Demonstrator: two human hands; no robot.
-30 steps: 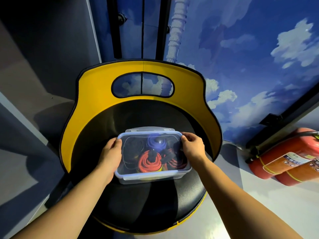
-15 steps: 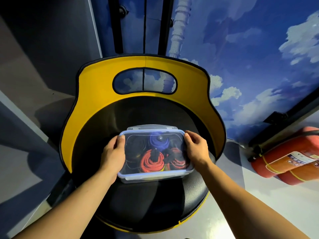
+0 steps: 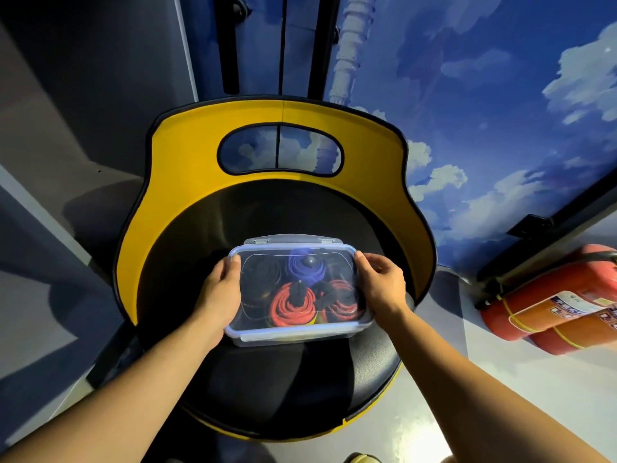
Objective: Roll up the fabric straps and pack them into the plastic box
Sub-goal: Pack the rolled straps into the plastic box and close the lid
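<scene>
A clear plastic box (image 3: 297,335) with its lid (image 3: 297,262) on sits on the black seat of a yellow-backed chair (image 3: 167,202). Rolled fabric straps show through the lid: a red roll (image 3: 291,309), a second red one (image 3: 344,305), a blue one (image 3: 305,267) and a black one (image 3: 262,275). The left hand (image 3: 218,295) and right hand (image 3: 380,285) each grip a short end of the box, fingers curled over the lid's rim. Two red fire extinguishers (image 3: 551,295) lie on the floor to the right; their label print is too small to read.
</scene>
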